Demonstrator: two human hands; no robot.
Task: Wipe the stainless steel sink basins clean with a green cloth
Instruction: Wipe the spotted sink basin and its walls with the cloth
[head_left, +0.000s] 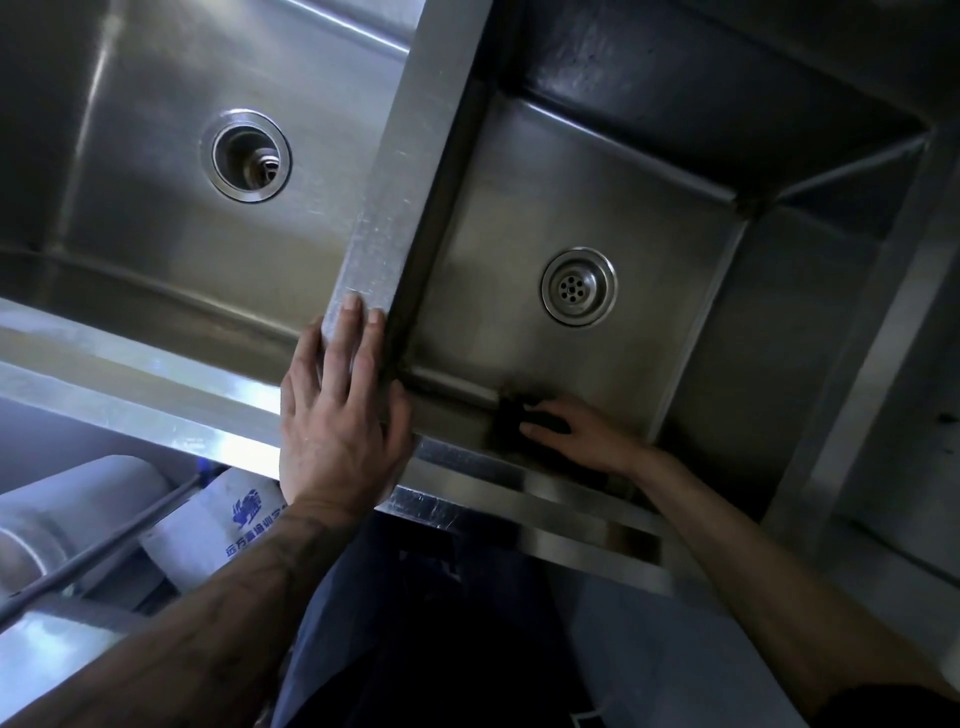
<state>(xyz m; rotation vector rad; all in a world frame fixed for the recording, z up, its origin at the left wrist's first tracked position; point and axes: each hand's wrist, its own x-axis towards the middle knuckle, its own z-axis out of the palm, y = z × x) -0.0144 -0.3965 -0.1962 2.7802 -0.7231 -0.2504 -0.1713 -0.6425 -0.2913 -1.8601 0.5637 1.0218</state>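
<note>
Left hand (337, 415) flat on divider (384, 208); right hand (582, 431) grips cloth (511, 418) at right basin (597, 208) near corner. Risk: bunched cloth misses the seam.

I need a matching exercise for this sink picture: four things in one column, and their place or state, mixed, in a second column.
1. left hand
2. right hand
3. left drain
4. right drain

A. covered, with small holes across it
B. flat on the divider
C. open and uncovered
D. grips the cloth in the right basin

Pairs: 1-B, 2-D, 3-C, 4-A
</note>
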